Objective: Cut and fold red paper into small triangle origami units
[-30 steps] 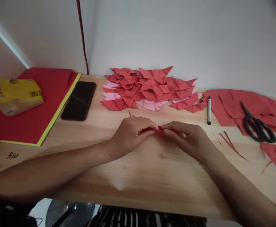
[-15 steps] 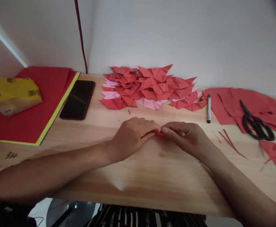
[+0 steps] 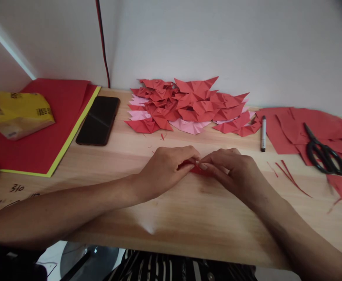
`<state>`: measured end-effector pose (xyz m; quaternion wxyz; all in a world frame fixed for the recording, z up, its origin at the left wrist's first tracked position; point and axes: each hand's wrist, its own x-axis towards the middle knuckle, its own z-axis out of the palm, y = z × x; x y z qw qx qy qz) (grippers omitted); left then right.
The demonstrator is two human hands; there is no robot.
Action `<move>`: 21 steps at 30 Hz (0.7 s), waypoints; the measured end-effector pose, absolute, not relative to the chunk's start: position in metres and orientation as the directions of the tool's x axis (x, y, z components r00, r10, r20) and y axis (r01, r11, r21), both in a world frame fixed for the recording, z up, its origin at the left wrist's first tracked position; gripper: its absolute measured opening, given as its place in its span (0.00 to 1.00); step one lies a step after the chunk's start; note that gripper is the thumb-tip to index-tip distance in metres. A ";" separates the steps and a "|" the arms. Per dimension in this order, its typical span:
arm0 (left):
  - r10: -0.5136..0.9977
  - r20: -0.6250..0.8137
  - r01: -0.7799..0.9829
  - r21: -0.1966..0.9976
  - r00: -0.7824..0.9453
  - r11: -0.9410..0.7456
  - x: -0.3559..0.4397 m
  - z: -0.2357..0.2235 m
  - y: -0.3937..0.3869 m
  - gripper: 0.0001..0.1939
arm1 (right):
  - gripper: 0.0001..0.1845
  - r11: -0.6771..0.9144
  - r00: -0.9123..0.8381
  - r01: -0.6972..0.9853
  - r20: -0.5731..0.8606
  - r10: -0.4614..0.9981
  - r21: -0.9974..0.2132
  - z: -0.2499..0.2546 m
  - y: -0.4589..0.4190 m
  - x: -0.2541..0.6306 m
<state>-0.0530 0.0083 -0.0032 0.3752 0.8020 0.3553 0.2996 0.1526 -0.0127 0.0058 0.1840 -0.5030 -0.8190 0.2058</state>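
My left hand [image 3: 167, 168] and my right hand [image 3: 232, 168] meet at the middle of the wooden table [image 3: 171, 218]. Between their pinched fingertips lies a small folded piece of red paper [image 3: 196, 169], mostly hidden by the fingers. Both hands press it down on the tabletop. Behind them, against the wall, lies a heap of folded red and pink paper pieces [image 3: 190, 105].
A black phone [image 3: 98, 120] lies beside red card sheets [image 3: 39, 128] with a yellow packet [image 3: 18, 113] on them, at the left. A marker [image 3: 263, 132], black scissors [image 3: 324, 154] on red paper sheets [image 3: 293, 127], and thin red offcuts [image 3: 290, 177] lie at the right.
My fingertips have closed together over the red paper, so less of it shows. The view has shifted slightly; the hands stay in the same spot.
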 end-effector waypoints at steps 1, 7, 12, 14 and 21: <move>0.803 0.196 0.340 0.830 0.563 -0.442 -0.053 -0.002 0.008 0.09 | 0.12 0.415 -0.428 0.752 0.099 0.898 -0.513 0.005 -0.013 0.153; 0.827 0.140 0.316 0.879 0.544 -0.356 -0.052 0.002 0.006 0.09 | 0.14 0.364 -0.447 0.742 -0.011 0.895 -0.562 0.004 -0.011 0.154; 0.832 0.147 0.299 0.888 0.535 -0.349 -0.053 0.003 0.006 0.08 | 0.21 0.291 -0.417 0.743 -0.076 0.906 -0.603 0.005 -0.012 0.156; 0.855 0.106 0.272 0.922 0.508 -0.276 -0.053 0.001 0.007 0.09 | 0.18 0.232 -0.385 0.732 -0.107 0.917 -0.641 0.006 -0.012 0.156; 0.863 -0.010 0.245 0.960 0.506 -0.133 -0.055 0.001 0.014 0.08 | 0.11 0.071 -0.283 0.681 -0.173 0.943 -0.729 0.009 -0.012 0.156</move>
